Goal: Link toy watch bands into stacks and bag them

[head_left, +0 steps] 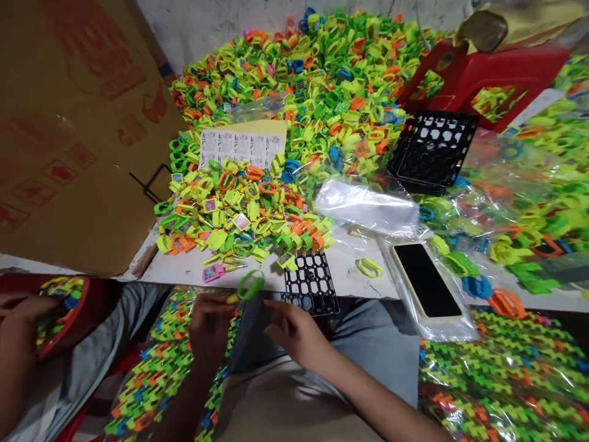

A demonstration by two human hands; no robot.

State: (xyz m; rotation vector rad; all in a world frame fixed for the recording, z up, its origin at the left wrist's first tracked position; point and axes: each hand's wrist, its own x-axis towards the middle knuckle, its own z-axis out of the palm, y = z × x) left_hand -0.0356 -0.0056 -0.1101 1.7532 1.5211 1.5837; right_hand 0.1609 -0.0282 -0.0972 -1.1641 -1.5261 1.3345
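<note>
My left hand (209,319) is closed at the table's front edge, its fingertips pinching a small green plastic toy watch (251,285) by a yellow part. The green loop points up and to the right. Just right of it, my right hand (297,331) holds nothing that I can see, with thumb and index finger apart. Beyond my right hand, a black plastic grid tray (313,279) juts over the edge. A pink piece with a yellow tip (214,272) lies on the white tabletop, and a lone yellow-green band (369,267) rests right of the tray.
A large heap of colourful plastic pieces (322,86) covers the back. A cardboard box (83,135) stands left, a red stool (506,73) back right. A phone (426,279) lies on clear plastic bags. Another person's hand (21,331) is at a red basin (80,313).
</note>
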